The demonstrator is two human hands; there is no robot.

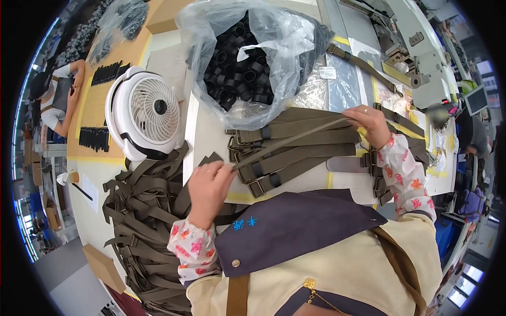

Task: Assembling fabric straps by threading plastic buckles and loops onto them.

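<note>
A long olive-brown webbing strap (291,142) is stretched taut on a slant between my two hands. My left hand (208,189) is closed on its lower left end. At its upper right end, my right hand (369,124) pinches the strap between thumb and fingers. Just under it, a row of similar straps (321,151) lies on the table, with metal buckles (256,188) and dark loops at their left ends. A tangled heap of loose straps (142,231) lies to the left of my left hand, and whether the held strap runs into it is hidden.
Beyond my hands stands a clear plastic bag (290,45) full of black rings (237,71). A white fan (150,110) is at the left. More buckled straps (377,176) lie by my right forearm. A sewing machine (421,42) stands far right; another person (60,100) sits far left.
</note>
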